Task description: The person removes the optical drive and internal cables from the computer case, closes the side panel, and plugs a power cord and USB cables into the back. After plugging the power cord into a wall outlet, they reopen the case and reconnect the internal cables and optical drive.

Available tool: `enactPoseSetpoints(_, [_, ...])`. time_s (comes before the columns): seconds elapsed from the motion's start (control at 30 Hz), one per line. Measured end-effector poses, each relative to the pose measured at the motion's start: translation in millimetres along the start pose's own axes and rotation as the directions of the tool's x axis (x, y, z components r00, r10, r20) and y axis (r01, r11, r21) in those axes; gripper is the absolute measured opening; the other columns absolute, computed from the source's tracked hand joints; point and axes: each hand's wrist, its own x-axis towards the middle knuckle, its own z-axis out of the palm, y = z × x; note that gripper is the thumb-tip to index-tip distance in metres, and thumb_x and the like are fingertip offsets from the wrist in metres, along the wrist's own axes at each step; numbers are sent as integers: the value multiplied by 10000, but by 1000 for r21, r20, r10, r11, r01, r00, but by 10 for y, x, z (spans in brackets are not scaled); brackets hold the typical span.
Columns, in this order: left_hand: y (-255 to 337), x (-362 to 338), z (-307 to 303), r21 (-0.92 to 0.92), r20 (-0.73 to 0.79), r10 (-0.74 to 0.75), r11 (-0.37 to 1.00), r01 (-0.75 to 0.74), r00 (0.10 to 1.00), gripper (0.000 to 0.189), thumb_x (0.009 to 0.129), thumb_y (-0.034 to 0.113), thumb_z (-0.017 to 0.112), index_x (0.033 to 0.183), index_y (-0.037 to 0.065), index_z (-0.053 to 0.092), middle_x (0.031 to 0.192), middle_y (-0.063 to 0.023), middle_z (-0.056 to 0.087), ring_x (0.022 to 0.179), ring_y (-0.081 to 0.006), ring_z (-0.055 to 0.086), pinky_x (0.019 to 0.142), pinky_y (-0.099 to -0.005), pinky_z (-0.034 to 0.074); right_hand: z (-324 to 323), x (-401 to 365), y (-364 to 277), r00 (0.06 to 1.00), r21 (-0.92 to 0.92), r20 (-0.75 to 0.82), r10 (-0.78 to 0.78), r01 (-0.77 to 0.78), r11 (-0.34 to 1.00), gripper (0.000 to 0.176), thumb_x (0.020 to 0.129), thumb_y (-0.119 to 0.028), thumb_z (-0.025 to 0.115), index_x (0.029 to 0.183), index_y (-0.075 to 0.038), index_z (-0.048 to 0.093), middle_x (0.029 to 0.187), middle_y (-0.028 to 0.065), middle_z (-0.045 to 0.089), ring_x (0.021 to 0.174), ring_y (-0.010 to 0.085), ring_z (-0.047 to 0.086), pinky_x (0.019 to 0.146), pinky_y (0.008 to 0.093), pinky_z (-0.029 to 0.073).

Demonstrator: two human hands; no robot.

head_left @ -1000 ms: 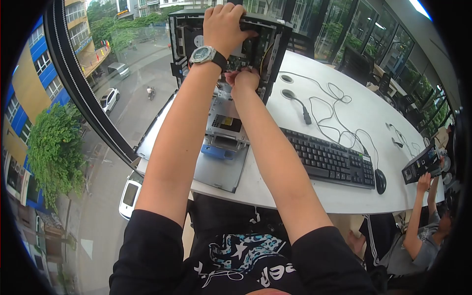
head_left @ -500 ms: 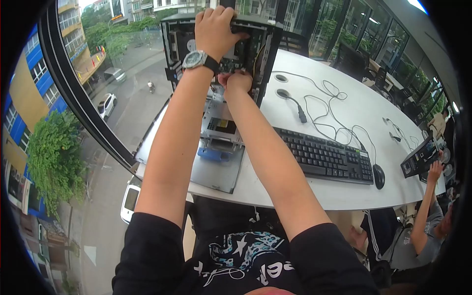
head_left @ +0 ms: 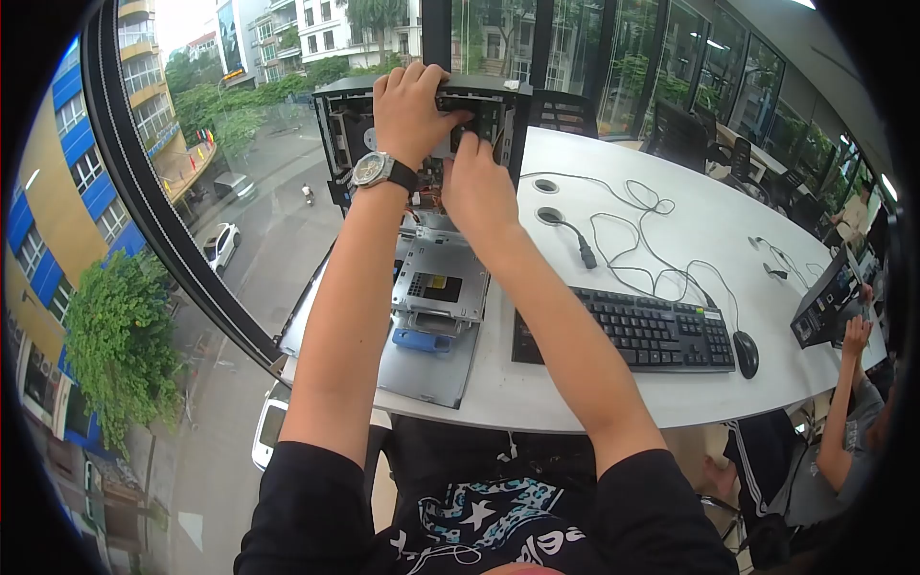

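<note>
An open computer case stands upright at the far edge of the desk, its inner boards and wires showing. My left hand, below which a watch circles the wrist, rests over the case's top edge, with its thumb reaching inside. Just right of it, my right hand is inside the case with fingers bent near the upper boards; what they touch is hidden. A metal drive bracket with a blue latch lies in front of the case, above a flat metal panel.
On the white desk are a black keyboard, a mouse, loose cables and two cable holes. A large window stands at left. At right, another person's hand touches a second black case.
My right hand has moved up inside the case, closer to my left thumb. My left hand stays over the top edge. The whole view has shifted, so the case and desk appear lower.
</note>
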Motion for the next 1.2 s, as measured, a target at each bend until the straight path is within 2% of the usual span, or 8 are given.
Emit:
enactPoseSetpoints(0.1, [-80, 29, -43, -26, 34, 43, 999, -42, 998, 423, 744, 330, 845, 1096, 154, 690, 1053, -1, 671, 1058, -256, 605, 972, -421, 402, 56, 202, 109, 994, -127, 98, 38, -25, 992, 352, 843, -94, 716, 1095, 86, 548, 1011, 233, 688, 795, 362, 752, 676, 372, 633])
enactPoseSetpoints(0.33, [-108, 33, -127, -89, 104, 80, 994, -70, 991, 377, 780, 210, 728, 1148, 143, 686, 1079, -42, 657, 1093, -275, 590, 1023, -429, 385, 169, 575, 120, 986, -53, 73, 147, -143, 988, 156, 859, -59, 661, 957, 62, 664, 895, 249, 729, 881, 352, 760, 716, 388, 635])
enactPoseSetpoints(0.5, [-129, 43, -125, -93, 135, 71, 994, -58, 988, 390, 788, 226, 671, 1169, 141, 686, 1096, -57, 649, 1108, -280, 574, 1034, -430, 372, 150, 524, 75, 997, -79, 61, 39, -34, 996, 140, 865, -46, 625, 847, -25, 762, 888, 183, 755, 873, 342, 762, 764, 414, 632])
enactPoseSetpoints(0.63, [-219, 51, -107, -132, 176, 62, 991, -39, 982, 360, 833, 200, 607, 1179, 141, 688, 1123, -55, 645, 1120, -279, 561, 1026, -430, 368, 47, 356, -84, 992, -33, 99, -81, 84, 996, 189, 846, -167, 678, 850, 7, 752, 832, 238, 728, 785, 374, 749, 713, 448, 619])
enactPoseSetpoints(0.77, [-324, 44, -129, -107, 223, 183, 981, -163, 957, 417, 891, 187, 464, 1264, 141, 643, 1223, -39, 623, 1146, -262, 523, 1033, -402, 330, -277, 113, -83, 906, 6, 154, -395, 399, 917, 252, 828, -227, 663, 729, -4, 722, 720, 191, 699, 694, 364, 723, 682, 451, 597])
enactPoseSetpoints(0.83, [-291, 40, -103, -170, 210, 110, 983, -75, 972, 411, 900, 190, 461, 1265, 147, 645, 1212, -41, 627, 1146, -262, 523, 1038, -405, 326, -413, 7, -89, 659, 18, 496, -565, 643, 766, 228, 812, -211, 638, 743, -17, 736, 731, 185, 701, 698, 344, 722, 654, 439, 586])
enactPoseSetpoints(0.97, [-262, 17, -81, -157, 203, 76, 987, -44, 976, 405, 901, 190, 464, 1260, 152, 648, 1198, -48, 628, 1144, -263, 525, 1053, -409, 320, -166, -162, 8, 421, 67, 678, -602, 781, 621, 219, 801, -206, 618, 719, -37, 730, 787, 144, 727, 750, 324, 726, 692, 436, 571])
enactPoseSetpoints(1.2, [-245, 43, -121, -144, 217, 65, 989, -34, 974, 420, 872, 180, 501, 1262, 142, 650, 1171, -55, 638, 1168, -263, 531, 1092, -417, 316, -29, -230, 93, 442, 65, 652, -616, 777, 626, 291, 899, -291, 594, 834, -79, 783, 862, 97, 748, 811, 296, 734, 743, 433, 565])
